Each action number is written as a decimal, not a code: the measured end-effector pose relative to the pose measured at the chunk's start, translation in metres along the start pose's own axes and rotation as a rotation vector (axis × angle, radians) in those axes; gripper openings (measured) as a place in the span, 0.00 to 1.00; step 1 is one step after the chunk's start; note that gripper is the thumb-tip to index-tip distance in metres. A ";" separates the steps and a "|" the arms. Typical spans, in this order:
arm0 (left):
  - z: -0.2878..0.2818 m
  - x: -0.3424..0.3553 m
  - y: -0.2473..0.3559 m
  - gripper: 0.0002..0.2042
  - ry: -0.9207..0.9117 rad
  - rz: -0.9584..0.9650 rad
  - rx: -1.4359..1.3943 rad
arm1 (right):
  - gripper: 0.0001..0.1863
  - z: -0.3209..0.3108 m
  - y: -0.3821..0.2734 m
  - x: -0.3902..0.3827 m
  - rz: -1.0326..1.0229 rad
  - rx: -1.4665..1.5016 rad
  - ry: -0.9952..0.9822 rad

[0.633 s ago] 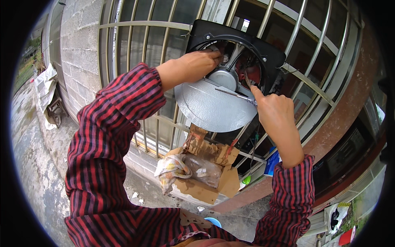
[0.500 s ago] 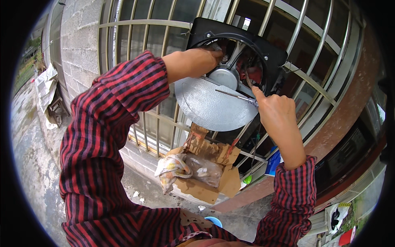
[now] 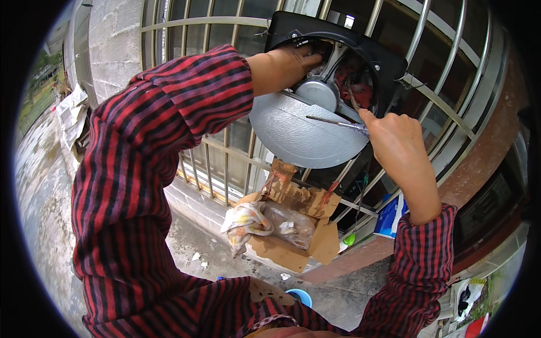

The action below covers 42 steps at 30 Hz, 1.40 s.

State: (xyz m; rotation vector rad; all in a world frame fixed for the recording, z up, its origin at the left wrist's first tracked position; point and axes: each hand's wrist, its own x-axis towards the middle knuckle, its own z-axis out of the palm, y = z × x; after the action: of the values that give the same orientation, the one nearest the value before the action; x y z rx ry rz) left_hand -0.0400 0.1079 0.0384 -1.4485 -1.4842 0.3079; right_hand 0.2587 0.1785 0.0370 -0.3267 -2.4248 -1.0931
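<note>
A black square exhaust fan frame (image 3: 389,66) is mounted against the window bars, with a round silver motor (image 3: 317,93) at its centre. Below the motor, a silver half-round metal plate (image 3: 307,134) covers the lower part of the opening. My left hand (image 3: 283,69) reaches into the opening's upper left, fingers bent; what they grip inside is hidden. My right hand (image 3: 397,141) is closed around a screwdriver (image 3: 337,121), whose shaft points left across the plate. Its index finger extends to the opening's right edge, near a thin brownish strip and reddish material inside.
Metal window bars (image 3: 225,152) surround the fan. Beneath it sits an open cardboard box (image 3: 324,242) with a plastic-wrapped item (image 3: 287,225) and a stained cloth (image 3: 245,222). A blue-and-white packet (image 3: 389,217) lies by my right forearm. A light-blue basin (image 3: 301,296) is on the ground.
The view has shifted, moving the fan slightly up and right in the picture. My left hand's fingers have moved a little inside the opening. My right hand still holds the screwdriver.
</note>
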 end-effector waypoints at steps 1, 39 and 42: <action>0.003 0.003 -0.001 0.29 -0.009 0.005 -0.006 | 0.27 0.000 0.000 0.000 0.003 -0.004 -0.004; 0.021 0.027 -0.001 0.21 -0.013 -0.283 -0.332 | 0.20 0.004 0.009 -0.001 0.094 0.385 -0.048; 0.023 0.024 0.001 0.24 0.051 -0.262 -0.267 | 0.20 -0.001 0.012 0.002 0.277 0.659 -0.104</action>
State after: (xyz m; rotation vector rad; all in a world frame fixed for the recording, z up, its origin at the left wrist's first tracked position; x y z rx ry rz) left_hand -0.0517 0.1392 0.0385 -1.4328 -1.6993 -0.0909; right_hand 0.2619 0.1852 0.0463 -0.4790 -2.5652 -0.1367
